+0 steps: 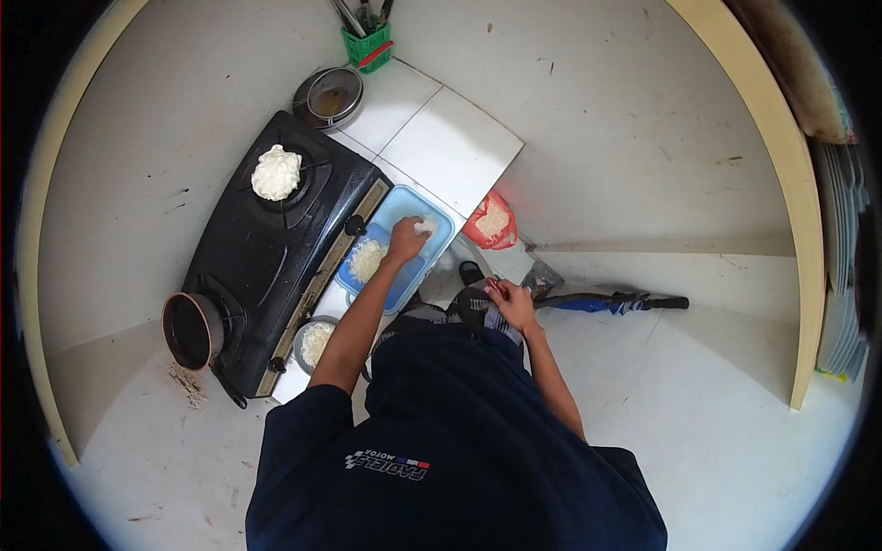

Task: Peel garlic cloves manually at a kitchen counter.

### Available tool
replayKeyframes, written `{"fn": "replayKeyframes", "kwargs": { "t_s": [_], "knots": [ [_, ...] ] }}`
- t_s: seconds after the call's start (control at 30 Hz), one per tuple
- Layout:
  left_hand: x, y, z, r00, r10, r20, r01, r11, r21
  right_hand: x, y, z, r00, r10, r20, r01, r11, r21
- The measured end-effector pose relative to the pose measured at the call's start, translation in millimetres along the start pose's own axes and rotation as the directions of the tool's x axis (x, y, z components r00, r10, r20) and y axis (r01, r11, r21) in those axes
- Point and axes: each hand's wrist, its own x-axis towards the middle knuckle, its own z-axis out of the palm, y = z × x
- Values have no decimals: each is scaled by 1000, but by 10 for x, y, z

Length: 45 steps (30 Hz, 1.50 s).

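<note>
My left hand (408,239) reaches over a blue plastic tray (396,301), its fingers on a small white piece (426,226) whose kind I cannot tell. In the same tray, beside that wrist, lies a pile of white shreds (367,260). A round bowl with more white shreds (317,344) stands near my left forearm. In front of my right thigh, my right hand (508,301) is closed on a small red object (497,288), perhaps a handle; its far part is hard to make out.
Left of the tray stands a black two-burner gas stove (258,255), bearing a white lumpy mass (277,173) and a saucepan (191,332). Beyond are a strainer (335,95) and a green utensil basket (365,49). A red bag (493,222) and an umbrella (599,302) are at the right.
</note>
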Motion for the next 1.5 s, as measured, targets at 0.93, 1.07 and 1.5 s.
{"fn": "replayKeyframes", "kwargs": {
  "t_s": [0.93,1.07,1.5],
  "knots": [
    [-1475,477,-111,802,-533,-269,412,820,-397,1606,-194,221,643,-489,589,536,837,110],
    [-1632,448,92,665,-602,-442,467,797,-384,1556,-172,239,497,-544,676,677,730,90],
    [-1720,350,364,446,-662,-602,472,746,-470,1281,-297,467,356,-478,803,851,520,-68]
  ]
}}
